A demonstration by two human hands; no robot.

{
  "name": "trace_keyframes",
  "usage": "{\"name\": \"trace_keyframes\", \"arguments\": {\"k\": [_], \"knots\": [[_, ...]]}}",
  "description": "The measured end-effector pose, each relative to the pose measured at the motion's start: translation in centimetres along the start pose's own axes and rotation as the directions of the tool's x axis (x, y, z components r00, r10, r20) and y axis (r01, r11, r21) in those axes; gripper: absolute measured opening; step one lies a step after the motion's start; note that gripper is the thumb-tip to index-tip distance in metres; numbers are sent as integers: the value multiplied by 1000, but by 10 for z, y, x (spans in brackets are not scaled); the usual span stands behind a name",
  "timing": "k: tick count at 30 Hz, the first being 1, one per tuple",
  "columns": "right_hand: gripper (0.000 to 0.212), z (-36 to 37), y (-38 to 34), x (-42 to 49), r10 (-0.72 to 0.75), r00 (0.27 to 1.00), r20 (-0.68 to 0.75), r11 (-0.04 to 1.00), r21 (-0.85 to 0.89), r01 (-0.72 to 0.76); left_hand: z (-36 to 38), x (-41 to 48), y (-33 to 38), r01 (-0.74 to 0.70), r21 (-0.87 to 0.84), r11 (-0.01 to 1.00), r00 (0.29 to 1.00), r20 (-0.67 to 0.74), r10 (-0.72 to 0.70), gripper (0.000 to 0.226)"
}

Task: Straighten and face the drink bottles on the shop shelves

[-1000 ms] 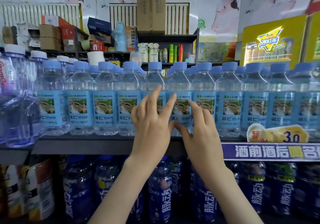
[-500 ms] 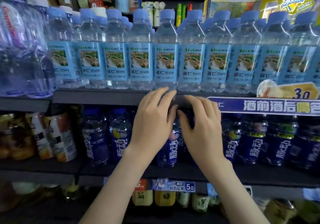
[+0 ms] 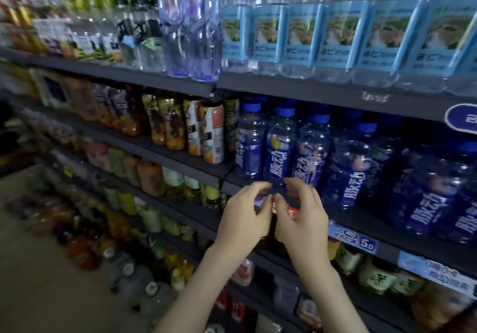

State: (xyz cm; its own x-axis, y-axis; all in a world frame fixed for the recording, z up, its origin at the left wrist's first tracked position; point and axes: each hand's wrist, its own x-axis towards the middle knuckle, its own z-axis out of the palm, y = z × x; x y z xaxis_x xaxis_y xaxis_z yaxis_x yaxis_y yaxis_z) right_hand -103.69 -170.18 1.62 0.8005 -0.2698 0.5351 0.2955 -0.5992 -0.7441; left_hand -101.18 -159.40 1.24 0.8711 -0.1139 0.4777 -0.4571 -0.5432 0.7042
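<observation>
Dark blue drink bottles with blue caps stand in a row on the second shelf. Above them, clear water bottles with light blue labels fill the top shelf. My left hand and my right hand hover side by side at the second shelf's front edge. Their loosely curled fingertips are on either side of the base of one dark blue bottle. Neither hand plainly grips anything. A red and white shelf tag shows between them.
Orange and brown drink bottles stand left of the blue ones. Tall clear purple-tinted bottles stand left of the water. Lower shelves hold several green, yellow and red drinks. A 5.0 price tag hangs on the shelf edge. The floor lies lower left.
Both hands have dropped from the water bottles on the top shelf to the front edge of the dark blue bottles' shelf. My view has swung down and left.
</observation>
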Motion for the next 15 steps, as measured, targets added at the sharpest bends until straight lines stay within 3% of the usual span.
{"name": "trace_keyframes", "arguments": {"k": [6,15], "knots": [[30,66,-17,-11,23,986,163,998,53,-32,-46,-10,-56,257,-32,966,966,-22,-257,22],[26,203,-68,1,133,970,204,981,114,-159,-143,13,-165,380,-76,922,923,-31,-383,22]]}}
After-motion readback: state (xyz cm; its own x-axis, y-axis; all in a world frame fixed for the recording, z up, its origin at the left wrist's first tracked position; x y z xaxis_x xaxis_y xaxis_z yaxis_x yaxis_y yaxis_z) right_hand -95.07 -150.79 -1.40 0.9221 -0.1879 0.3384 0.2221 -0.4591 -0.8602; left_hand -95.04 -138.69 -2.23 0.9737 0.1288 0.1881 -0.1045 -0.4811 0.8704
